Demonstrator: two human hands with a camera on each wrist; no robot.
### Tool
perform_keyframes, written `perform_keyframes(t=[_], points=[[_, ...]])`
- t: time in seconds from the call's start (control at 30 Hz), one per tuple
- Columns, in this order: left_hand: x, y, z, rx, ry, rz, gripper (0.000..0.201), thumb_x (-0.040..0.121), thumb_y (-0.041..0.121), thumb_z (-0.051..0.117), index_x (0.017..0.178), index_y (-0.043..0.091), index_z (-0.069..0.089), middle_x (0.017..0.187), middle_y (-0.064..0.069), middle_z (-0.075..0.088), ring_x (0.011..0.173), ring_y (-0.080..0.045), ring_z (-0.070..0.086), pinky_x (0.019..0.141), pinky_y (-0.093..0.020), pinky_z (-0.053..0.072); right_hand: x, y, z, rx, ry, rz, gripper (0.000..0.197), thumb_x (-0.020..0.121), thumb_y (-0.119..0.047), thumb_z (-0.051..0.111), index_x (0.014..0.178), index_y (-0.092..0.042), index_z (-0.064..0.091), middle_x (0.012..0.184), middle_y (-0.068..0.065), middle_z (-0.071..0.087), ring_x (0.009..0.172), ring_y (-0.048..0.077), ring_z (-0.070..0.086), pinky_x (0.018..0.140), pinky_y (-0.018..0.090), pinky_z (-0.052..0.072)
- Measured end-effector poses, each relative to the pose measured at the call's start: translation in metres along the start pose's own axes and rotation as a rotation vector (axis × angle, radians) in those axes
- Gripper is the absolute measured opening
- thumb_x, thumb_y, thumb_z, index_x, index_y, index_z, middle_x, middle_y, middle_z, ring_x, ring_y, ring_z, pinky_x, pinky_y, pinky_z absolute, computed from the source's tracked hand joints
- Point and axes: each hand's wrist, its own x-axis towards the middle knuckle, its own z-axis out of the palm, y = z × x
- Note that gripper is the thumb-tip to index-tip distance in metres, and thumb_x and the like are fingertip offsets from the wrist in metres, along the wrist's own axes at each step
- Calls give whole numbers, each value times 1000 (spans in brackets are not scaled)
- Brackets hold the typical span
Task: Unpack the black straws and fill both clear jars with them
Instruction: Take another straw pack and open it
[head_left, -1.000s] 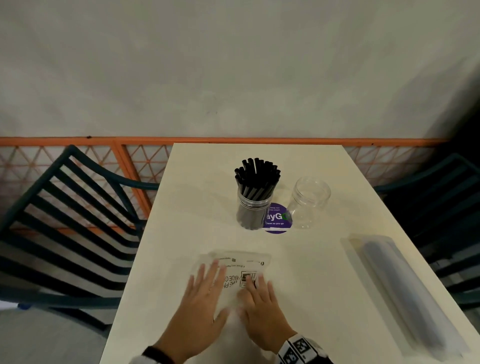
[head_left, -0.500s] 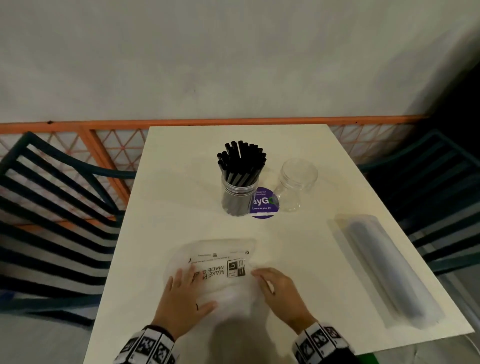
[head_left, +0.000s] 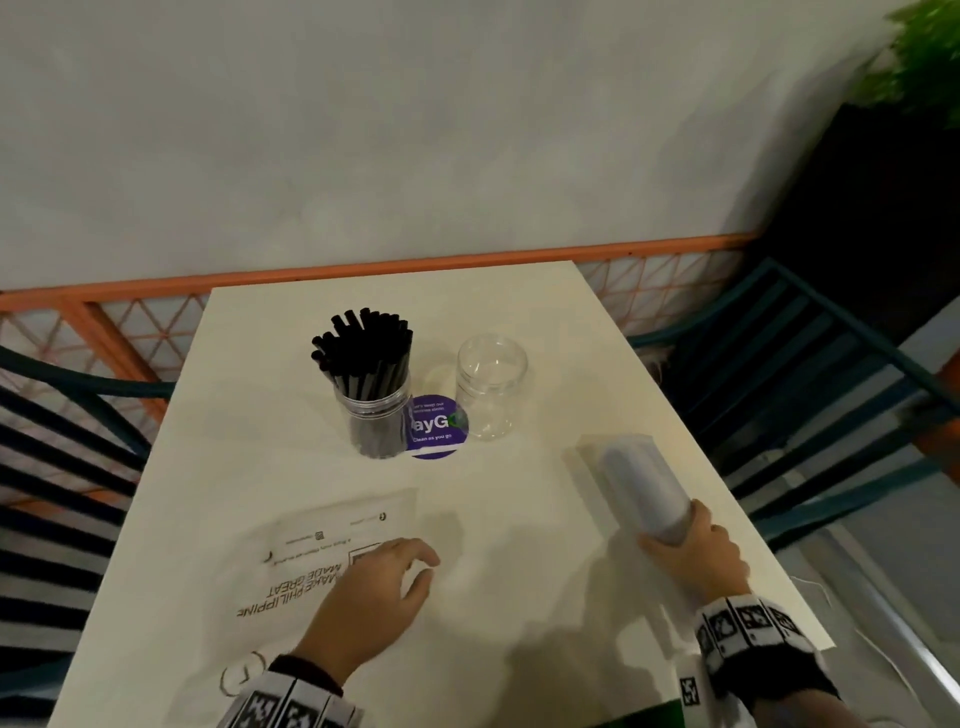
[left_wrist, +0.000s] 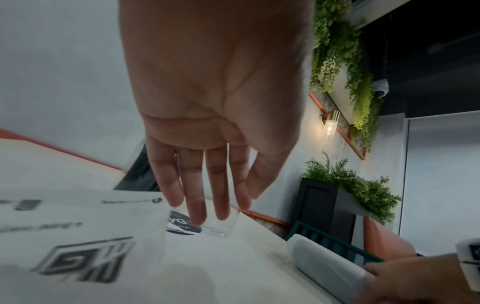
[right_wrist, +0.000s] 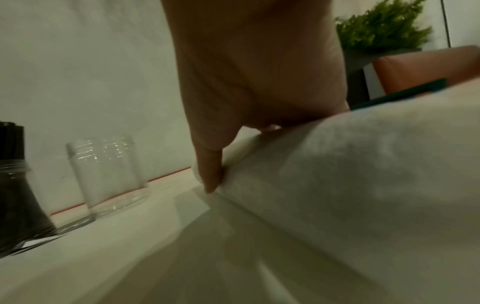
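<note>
A clear jar (head_left: 375, 415) full of black straws (head_left: 366, 345) stands mid-table. An empty clear jar (head_left: 491, 387) stands to its right, also in the right wrist view (right_wrist: 106, 172). A long frosted plastic pack of straws (head_left: 636, 486) lies along the table's right side. My right hand (head_left: 688, 551) grips its near end, thumb on the left side, and the pack (right_wrist: 363, 185) fills the right wrist view. My left hand (head_left: 379, 587) hovers open over the flat empty white bag (head_left: 311, 561), its fingers (left_wrist: 197, 197) straight.
A purple round sticker (head_left: 436, 428) lies between the jars. Dark slatted chairs stand on the left (head_left: 67, 452) and right (head_left: 810, 395) of the white table (head_left: 519, 597). An orange rail (head_left: 363, 273) and grey wall close the far side.
My right hand left the empty bag, moved right and took hold of the straw pack's near end. My left hand lifted off the bag. The head view shifted right.
</note>
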Motion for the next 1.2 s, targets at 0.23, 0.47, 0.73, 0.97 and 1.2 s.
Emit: perform_keyframes(t=[0.23, 0.47, 0.73, 0.97, 1.2], points=[[31, 28, 31, -310, -36, -168, 12, 87, 24, 56, 88, 36, 58, 98, 9, 66, 86, -6, 63, 68, -8, 43, 9, -12, 7, -149, -200, -410, 97, 64, -61, 65, 141, -22, 22, 128, 8, 49, 111, 28, 51, 94, 42, 45], [49, 26, 67, -506, -130, -634, 60, 85, 61, 40, 125, 17, 46, 123, -7, 55, 107, -22, 55, 86, -34, 48, -10, -29, 19, -268, -438, -976, 91, 67, -60, 59, 143, -30, 18, 138, -3, 39, 122, 19, 40, 104, 32, 32], [44, 32, 79, -585, 82, -553, 33, 85, 35, 59, 113, 18, 53, 111, -6, 60, 96, -20, 61, 76, -25, 50, 0, -35, 2, -212, -499, -1118, 103, 62, -77, 56, 144, -33, 13, 144, -5, 29, 132, 17, 29, 110, 30, 21], [25, 43, 76, -858, 354, -370, 30, 80, 3, 65, 103, 21, 59, 106, -2, 64, 93, -21, 62, 70, -21, 55, 47, -34, -26, -249, -525, -957, 128, 29, -92, 46, 141, -34, 22, 142, -2, 39, 128, 20, 38, 108, 39, 32], [18, 48, 72, -829, 596, -358, 11, 81, 0, 64, 88, 8, 60, 89, -5, 65, 73, 4, 61, 65, -5, 45, 64, -24, -42, -188, -455, -1020, 67, 68, -60, 67, 122, -29, 41, 108, -7, 35, 106, 14, 34, 88, 27, 31]])
